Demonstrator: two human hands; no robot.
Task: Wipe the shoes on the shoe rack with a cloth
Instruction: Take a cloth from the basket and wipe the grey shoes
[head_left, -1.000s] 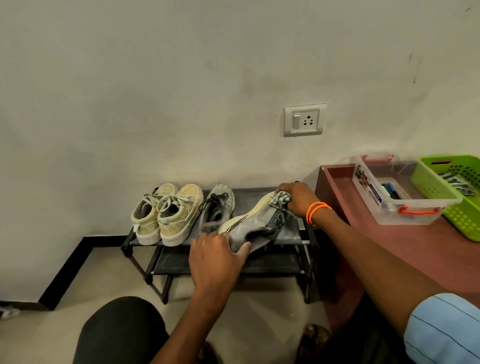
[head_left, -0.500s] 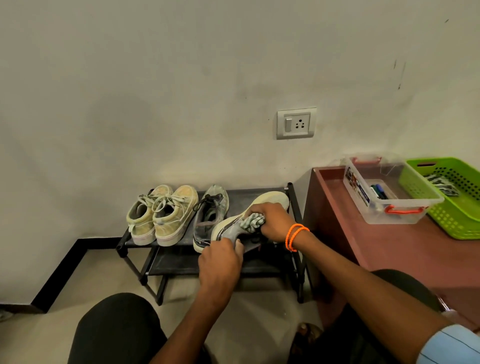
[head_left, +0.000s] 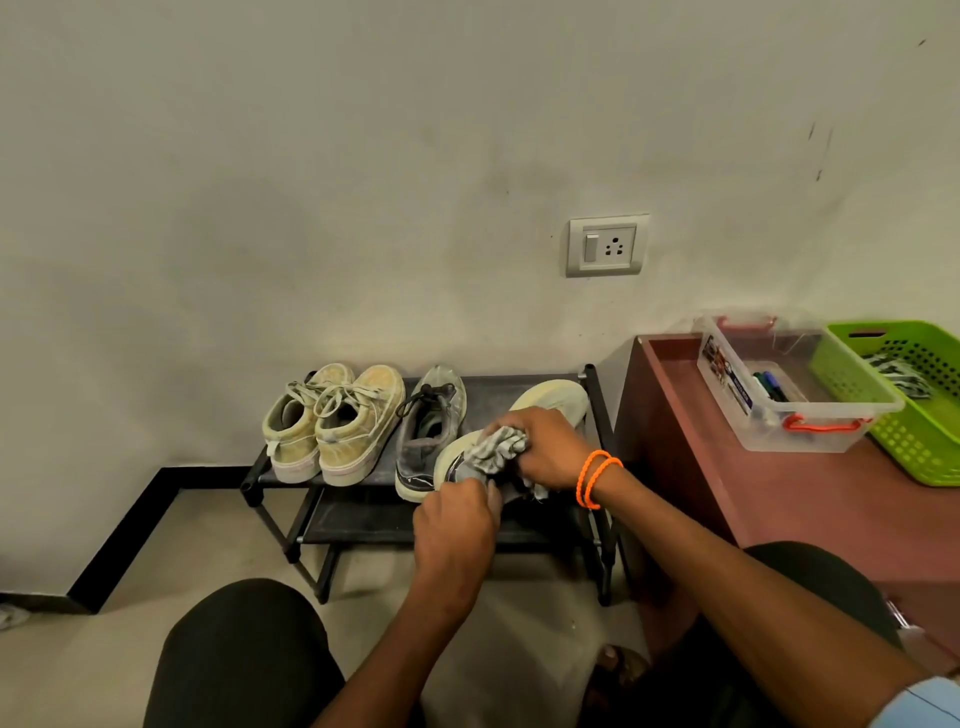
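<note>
Grey and worn, a sneaker (head_left: 519, 421) lay tipped on its side at the right end of the shoe rack (head_left: 592, 415) as a person crouched before it. The left hand (head_left: 457, 525) curled around its heel to steady it, while the right hand (head_left: 545, 447) clutched a bunched striped cloth (head_left: 496, 447) and pressed it against the shoe near the heel. A second earlier that cloth had been up at the toe; it had since travelled down the length of the shoe toward the heel, suggesting one full wiping pass on this side was nearly complete. The matching grey shoe (head_left: 428, 426) stood upright just left of it on the rack, and a pair of cream sneakers (head_left: 332, 421) sat at the rack's left end, neither being touched. To the right of the rack, a wooden table (head_left: 779, 493) held a clear box (head_left: 789, 384) and a green basket (head_left: 909, 400).
</note>
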